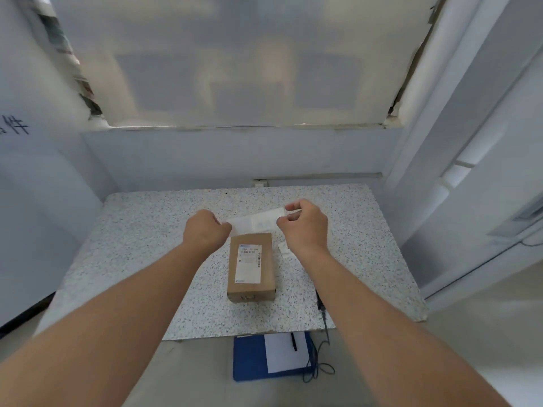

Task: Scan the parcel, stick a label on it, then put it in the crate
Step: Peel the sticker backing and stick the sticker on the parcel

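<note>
A small brown cardboard parcel (251, 267) lies flat in the middle of the speckled table (141, 236), with a white printed label on its top face. Just beyond it, both hands hold a white label sheet (254, 221) stretched between them above the table. My left hand (205, 230) pinches the sheet's left end. My right hand (304, 224) pinches its right end with thumb and fingers. No crate is in view.
A small white paper scrap (283, 249) lies on the table right of the parcel. A black cable (323, 315) runs off the table's front edge. On the floor below lies a blue folder (249, 359) with a white sheet and a pen. Walls close in left, back and right.
</note>
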`<act>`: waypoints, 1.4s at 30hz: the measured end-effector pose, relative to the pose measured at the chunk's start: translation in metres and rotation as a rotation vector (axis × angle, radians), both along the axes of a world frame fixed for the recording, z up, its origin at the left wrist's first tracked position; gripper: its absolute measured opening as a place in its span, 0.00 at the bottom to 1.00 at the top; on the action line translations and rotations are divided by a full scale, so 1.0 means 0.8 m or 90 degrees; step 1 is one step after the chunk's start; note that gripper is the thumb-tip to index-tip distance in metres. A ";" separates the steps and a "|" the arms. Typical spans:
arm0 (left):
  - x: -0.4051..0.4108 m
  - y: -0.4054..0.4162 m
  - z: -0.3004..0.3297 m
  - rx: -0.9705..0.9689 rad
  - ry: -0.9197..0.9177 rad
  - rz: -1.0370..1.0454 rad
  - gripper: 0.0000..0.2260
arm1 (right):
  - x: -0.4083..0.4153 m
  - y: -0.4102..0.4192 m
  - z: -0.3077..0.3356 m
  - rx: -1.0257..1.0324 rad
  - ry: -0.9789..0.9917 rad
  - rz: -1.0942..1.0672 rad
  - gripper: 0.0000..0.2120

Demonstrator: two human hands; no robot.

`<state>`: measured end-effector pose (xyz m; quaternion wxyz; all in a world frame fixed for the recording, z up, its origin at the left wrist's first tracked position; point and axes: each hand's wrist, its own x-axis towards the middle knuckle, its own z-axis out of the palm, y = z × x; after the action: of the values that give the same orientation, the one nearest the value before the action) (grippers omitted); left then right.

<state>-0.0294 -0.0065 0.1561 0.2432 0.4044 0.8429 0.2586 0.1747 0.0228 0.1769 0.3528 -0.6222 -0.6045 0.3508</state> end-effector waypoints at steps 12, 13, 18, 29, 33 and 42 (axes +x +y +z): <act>-0.043 -0.018 -0.120 -0.110 0.008 0.028 0.12 | -0.031 -0.011 -0.102 -0.053 -0.064 -0.016 0.06; -0.045 -0.017 -0.129 -0.117 0.004 0.021 0.10 | -0.034 -0.011 -0.111 -0.057 -0.063 -0.016 0.06; -0.055 -0.017 -0.172 -0.113 -0.007 0.004 0.08 | -0.045 -0.012 -0.150 -0.078 -0.062 -0.011 0.07; -0.033 0.003 -0.160 0.017 -0.353 -0.112 0.08 | -0.067 -0.026 -0.182 0.009 -0.087 -0.007 0.16; -0.019 0.022 -0.143 -0.014 -0.397 -0.151 0.12 | -0.071 -0.024 -0.176 0.062 -0.114 0.006 0.19; -0.013 0.034 -0.139 -0.025 -0.419 -0.142 0.15 | -0.071 -0.022 -0.163 0.106 -0.158 0.072 0.16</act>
<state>-0.0398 0.0203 0.0450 0.5364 0.3844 0.6746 0.3308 0.1178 0.0050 0.0466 0.3049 -0.5943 -0.7047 0.2393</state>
